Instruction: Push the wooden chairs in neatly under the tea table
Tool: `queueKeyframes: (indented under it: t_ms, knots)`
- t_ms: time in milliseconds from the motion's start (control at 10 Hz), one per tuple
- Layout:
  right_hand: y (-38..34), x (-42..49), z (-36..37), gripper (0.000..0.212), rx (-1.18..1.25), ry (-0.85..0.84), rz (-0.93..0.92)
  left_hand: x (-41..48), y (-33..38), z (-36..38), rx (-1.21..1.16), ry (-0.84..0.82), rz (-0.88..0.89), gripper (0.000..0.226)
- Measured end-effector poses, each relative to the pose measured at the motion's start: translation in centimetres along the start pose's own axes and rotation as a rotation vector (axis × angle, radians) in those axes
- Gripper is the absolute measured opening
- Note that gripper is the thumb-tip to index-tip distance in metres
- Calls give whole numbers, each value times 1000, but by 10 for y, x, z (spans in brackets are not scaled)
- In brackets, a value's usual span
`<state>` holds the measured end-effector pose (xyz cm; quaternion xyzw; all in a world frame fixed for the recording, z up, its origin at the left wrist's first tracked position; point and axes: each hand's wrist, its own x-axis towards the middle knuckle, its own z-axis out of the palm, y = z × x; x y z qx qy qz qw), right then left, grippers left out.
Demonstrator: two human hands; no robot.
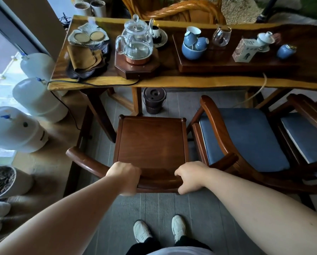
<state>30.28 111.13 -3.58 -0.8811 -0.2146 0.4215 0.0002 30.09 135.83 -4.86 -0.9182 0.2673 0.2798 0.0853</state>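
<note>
Wooden and long, the glossy slab tea table point(172, 80) with yellow edges stretches across the scene well beyond both hands. To the right of the right hand stands a dark wooden armchair with a blue seat cushion point(242, 138), its front near the table edge; another cushioned chair point(305, 133) sits further right. Directly ahead of the hands, the bare-seated dark wooden chair point(152, 142) stands on the grey floor, its front short of the table. Left hand point(124, 174) and right hand point(190, 176) each curl closed over its curved back rail. Beyond them on the table, a clear glass kettle point(135, 41) rests on an octagonal wooden base.
</note>
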Motion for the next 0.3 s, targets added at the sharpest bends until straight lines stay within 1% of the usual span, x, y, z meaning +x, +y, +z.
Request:
queueKeyframes:
  t_ms: [200,300]
  knots:
    - [-6,-5,-2,68,-31,2,21,-3,0,-3,-13,8,27,14]
    - [-6,-5,-10,72,-53,-7,12,-7,-6,-7,-84,6,64,49]
